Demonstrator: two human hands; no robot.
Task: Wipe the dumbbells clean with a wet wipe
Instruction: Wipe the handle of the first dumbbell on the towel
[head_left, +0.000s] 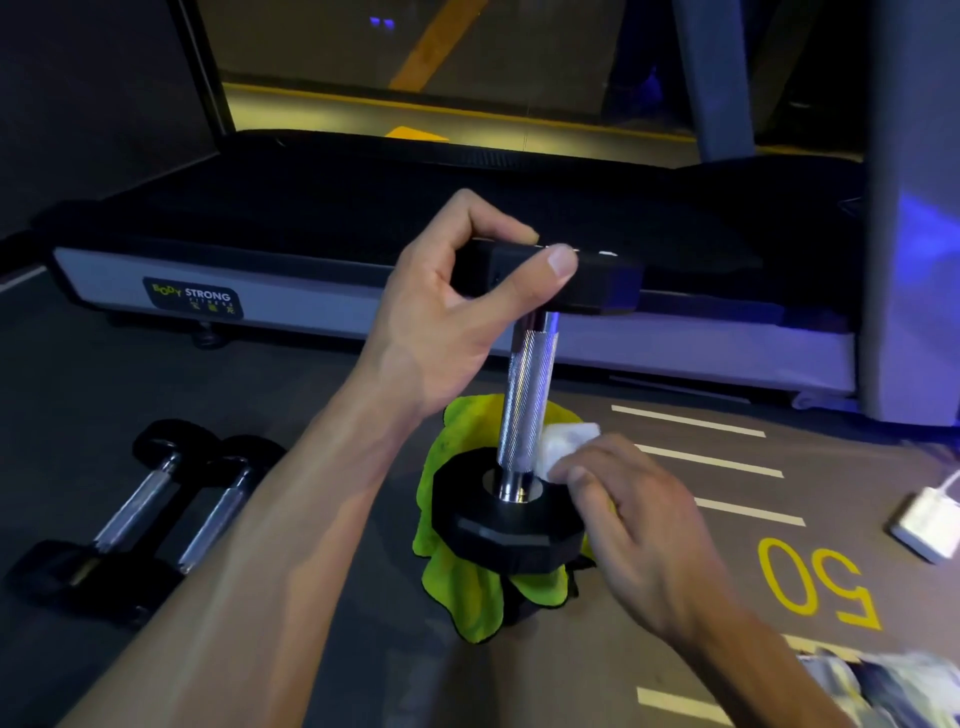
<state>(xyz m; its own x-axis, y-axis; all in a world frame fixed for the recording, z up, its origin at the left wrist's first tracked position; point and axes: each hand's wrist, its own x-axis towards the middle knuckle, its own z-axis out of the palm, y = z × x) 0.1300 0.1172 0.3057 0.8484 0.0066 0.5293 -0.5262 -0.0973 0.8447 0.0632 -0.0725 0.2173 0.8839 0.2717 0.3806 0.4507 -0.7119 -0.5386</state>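
Gym floor (675, 597): grey-brown rubbery surface, white dashed lines, yellow "50" (818, 584) painted at right. Dim room, blue light on the right. Treadmill (311, 291) runs across the back, black belt, grey side rail with a "BODY STRONG" label.

Dumbbell (524, 395) stands upright on a crumpled lime-green cloth (467, 587), lower head down on the cloth. Heads are black, faceted, matte; handle is chrome, knurled in the middle, smooth at the ends.

Left hand (447, 322) pinches the rim of the top head, thumb in front, fingers curled over the back. Right hand (639, 525) pinches a folded white wet wipe (566, 447) and presses it against the lower right of the handle, just above the bottom head.

Two smaller dumbbells (156, 509) lie side by side on the floor at left, same black heads, chrome handles. White flat box (927, 525) with a cable at right edge. Blurred packet at bottom right, can't tell what.
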